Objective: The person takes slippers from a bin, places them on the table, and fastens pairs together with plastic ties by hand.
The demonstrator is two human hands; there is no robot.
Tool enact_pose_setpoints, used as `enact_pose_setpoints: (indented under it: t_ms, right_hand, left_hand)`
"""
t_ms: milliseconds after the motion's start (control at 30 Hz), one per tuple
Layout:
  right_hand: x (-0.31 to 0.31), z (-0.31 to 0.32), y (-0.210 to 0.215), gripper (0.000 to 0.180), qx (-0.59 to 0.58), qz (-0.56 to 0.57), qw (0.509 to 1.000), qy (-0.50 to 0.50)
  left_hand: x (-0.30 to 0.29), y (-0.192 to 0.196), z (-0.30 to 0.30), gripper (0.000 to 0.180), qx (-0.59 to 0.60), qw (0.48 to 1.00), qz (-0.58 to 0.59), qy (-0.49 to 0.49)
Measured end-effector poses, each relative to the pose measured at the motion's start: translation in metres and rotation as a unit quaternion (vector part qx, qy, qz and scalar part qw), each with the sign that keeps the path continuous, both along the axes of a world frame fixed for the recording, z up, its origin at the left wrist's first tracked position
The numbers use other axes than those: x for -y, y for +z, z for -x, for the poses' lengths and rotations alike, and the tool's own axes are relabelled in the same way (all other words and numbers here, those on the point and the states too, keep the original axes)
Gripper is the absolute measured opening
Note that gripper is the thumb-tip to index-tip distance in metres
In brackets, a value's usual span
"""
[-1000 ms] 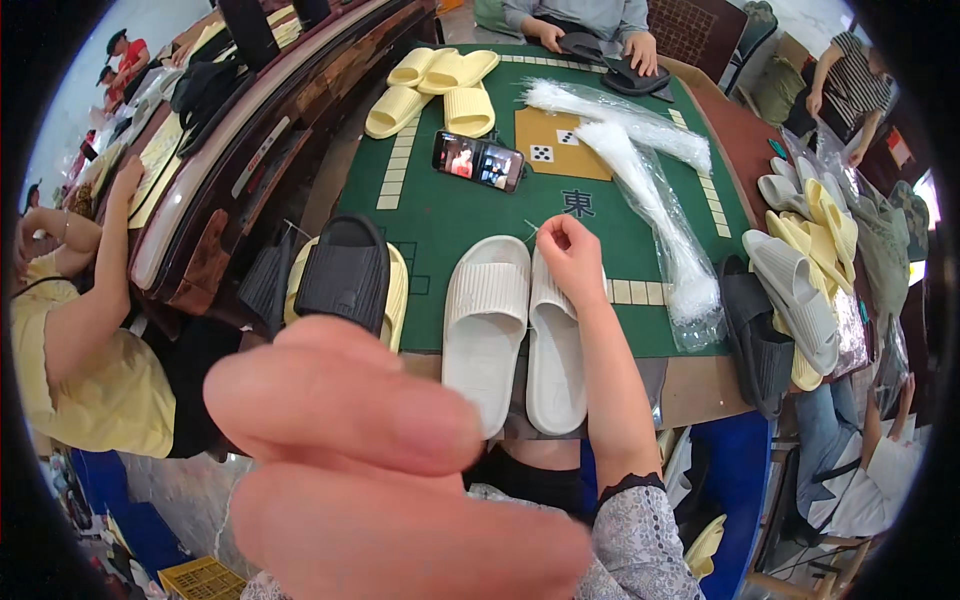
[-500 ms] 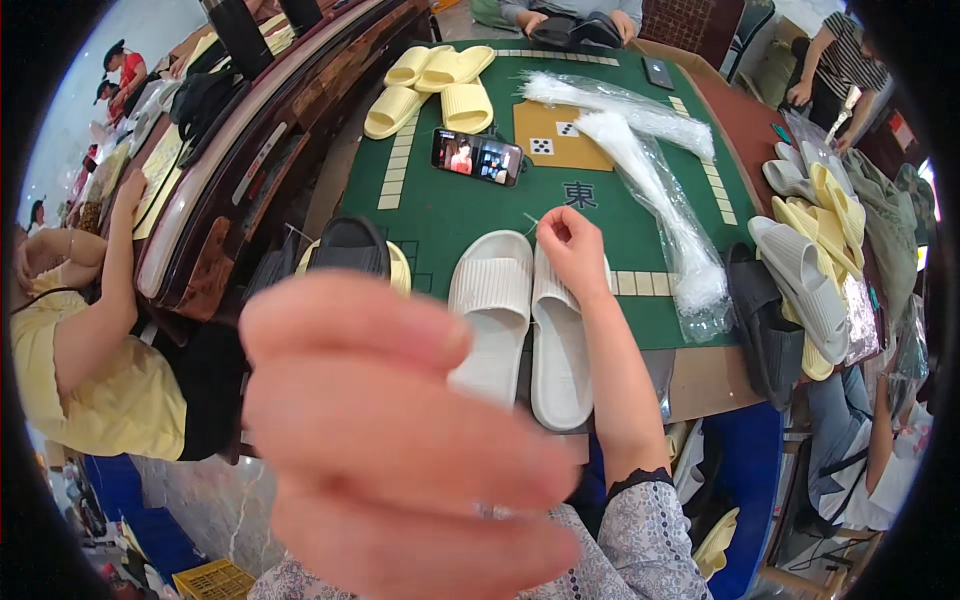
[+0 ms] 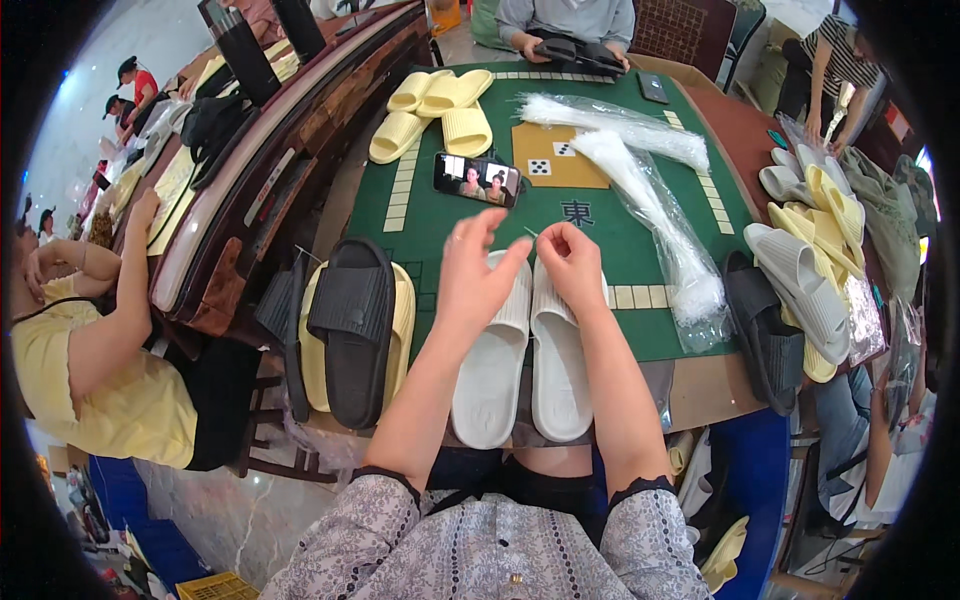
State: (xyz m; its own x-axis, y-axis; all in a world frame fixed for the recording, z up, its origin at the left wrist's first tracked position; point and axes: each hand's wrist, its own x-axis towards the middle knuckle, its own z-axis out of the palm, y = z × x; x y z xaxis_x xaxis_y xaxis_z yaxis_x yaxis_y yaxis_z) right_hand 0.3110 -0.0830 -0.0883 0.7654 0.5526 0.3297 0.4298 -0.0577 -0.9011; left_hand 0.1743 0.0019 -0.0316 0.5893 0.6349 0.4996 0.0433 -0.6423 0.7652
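A pair of light grey slippers lies at the table's near edge, toes pointing away from me: the left slipper (image 3: 487, 390) and the right slipper (image 3: 562, 385). My right hand (image 3: 570, 265) is over the right slipper's toe, finger and thumb pinched on a thin plastic tie (image 3: 531, 232) whose end sticks out to the left. Above the left slipper's toe, my left hand (image 3: 478, 270) has its fingers apart and its thumb reaching toward the tie. Nothing shows in my left hand. My hands hide both slipper toes.
Black slippers (image 3: 352, 330) and yellow ones lie stacked on the left, and more slippers (image 3: 800, 280) are piled on the right. Beyond my hands are a phone (image 3: 477, 180), yellow slippers (image 3: 440, 105) and clear bags of white ties (image 3: 650, 215). Opposite, a person holds black slippers (image 3: 577, 57).
My left hand, close to the camera and blurred before, has moved forward and down to the slippers' toes. My right hand keeps its pinch at the right slipper's toe.
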Motion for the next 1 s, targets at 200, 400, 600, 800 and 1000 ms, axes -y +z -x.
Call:
enact_pose_setpoints:
  t_ms: [200,400,600,800,1000]
  right_hand:
    - [0.003,-0.002,0.000,0.014,0.001,-0.017,1.000,0.002]
    - [0.006,-0.002,0.001,0.012,-0.009,-0.003,1.000,0.010]
    - [0.005,0.000,0.002,0.010,0.054,0.034,0.998,0.028]
    - [0.003,0.001,0.000,0.010,0.028,-0.003,0.999,0.038]
    - [0.005,0.001,0.007,0.014,0.002,0.019,0.997,0.078]
  left_hand:
    - [-0.025,-0.058,-0.041,0.029,-0.104,0.975,0.178,-0.084]
    - [-0.021,-0.053,-0.040,0.017,0.041,0.926,0.361,-0.105]
    - [-0.022,-0.061,-0.038,0.018,-0.015,0.944,0.316,-0.095]
    - [-0.026,-0.067,-0.040,0.019,0.005,0.955,0.292,-0.052]
    - [-0.024,-0.079,-0.042,0.017,-0.009,0.979,0.191,-0.071]
